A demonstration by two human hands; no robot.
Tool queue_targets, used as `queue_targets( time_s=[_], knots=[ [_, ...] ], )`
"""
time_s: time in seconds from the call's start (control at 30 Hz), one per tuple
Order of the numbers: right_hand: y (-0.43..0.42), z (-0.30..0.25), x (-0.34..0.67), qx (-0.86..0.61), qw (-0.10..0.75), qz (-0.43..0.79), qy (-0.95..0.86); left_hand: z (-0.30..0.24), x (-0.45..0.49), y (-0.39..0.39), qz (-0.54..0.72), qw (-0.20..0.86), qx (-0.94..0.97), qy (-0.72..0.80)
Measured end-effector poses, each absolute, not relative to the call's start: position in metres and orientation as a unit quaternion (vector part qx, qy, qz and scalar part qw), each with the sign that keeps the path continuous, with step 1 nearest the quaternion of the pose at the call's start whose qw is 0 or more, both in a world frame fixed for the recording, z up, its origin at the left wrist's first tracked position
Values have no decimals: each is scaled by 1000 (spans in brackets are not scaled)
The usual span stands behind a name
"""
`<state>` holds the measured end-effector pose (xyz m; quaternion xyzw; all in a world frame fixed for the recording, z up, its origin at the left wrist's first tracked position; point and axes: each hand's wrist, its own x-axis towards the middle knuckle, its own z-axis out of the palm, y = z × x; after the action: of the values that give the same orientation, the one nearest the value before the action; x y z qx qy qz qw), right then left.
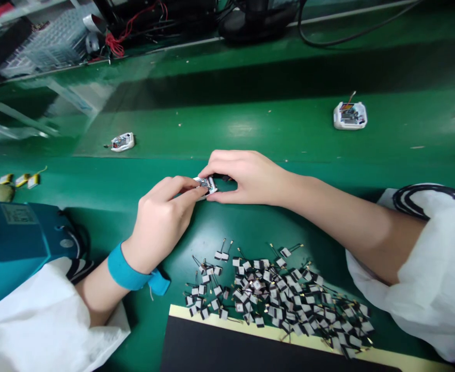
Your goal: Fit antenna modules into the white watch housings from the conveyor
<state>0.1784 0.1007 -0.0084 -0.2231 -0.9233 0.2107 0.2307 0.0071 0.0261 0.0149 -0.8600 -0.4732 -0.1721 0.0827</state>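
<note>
Between my two hands, just above the green mat, is a small white device housing (210,187) with its circuit board facing up. My left hand (167,214), with a teal wrist strap (128,268), pinches the housing's left side and its fingers cover part of the board. Thumb and fingers of my right hand (246,178) grip the other end from above and below. A small dark part (226,178) shows near the right fingertips; its kind is unclear. Nearer to me lies a big pile of small grey-and-black pieces with short cables (281,289), which look like antennas.
Similar open white housings lie on the bench, one at the left (122,142) and another at the right (350,115). A teal machine (21,237) stands at left, below several yellow parts (21,180). A black sheet (227,346) lies in front. Red wires (115,45) and clear trays (57,44) are at the back.
</note>
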Motion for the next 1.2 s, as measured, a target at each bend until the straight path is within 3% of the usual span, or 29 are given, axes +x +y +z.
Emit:
queue_targets(
  time_s=[0.5,0.67,0.8,0.93,1.2],
  knots=[
    [101,-7,179,-211,229,240,-919,14,6,29,-171,96,-871,-450],
    [104,-4,181,-250,283,292,-879,15,6,28,-169,104,-875,-443],
    [104,-4,182,-289,306,213,-882,14,5,28,-167,111,-874,-442],
    [99,-6,183,-292,256,112,-915,13,5,28,-168,111,-874,-442],
    [91,-1,188,-283,356,262,-851,12,5,28,-172,101,-869,-453]
  ],
)
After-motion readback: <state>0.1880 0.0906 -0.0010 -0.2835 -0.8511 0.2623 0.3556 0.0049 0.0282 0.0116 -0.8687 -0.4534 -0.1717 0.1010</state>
